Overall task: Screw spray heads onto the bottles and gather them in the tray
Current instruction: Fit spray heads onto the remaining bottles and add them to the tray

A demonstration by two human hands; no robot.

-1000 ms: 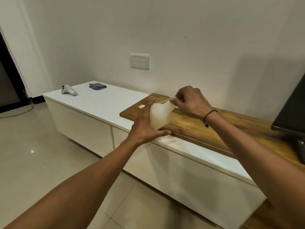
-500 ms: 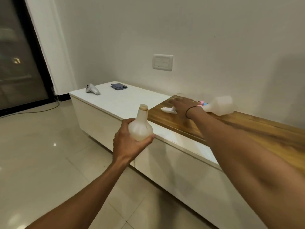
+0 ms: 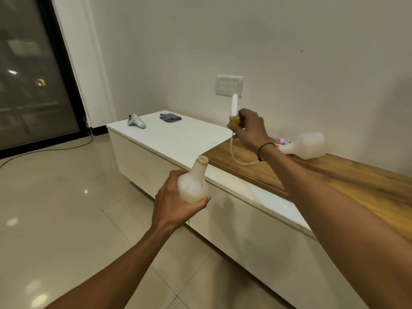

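While left hand (image 3: 178, 205) grips bottle (image 3: 193, 182), right hand (image 3: 250, 130) lifts spray head (image 3: 234, 110).

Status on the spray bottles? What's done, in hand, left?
Done: one bottle lies capped on the wood top. In hand: left hand holds an open bottle; right hand holds a spray head, tube dangling. Left: screw it on, then tray them; no tray in view.
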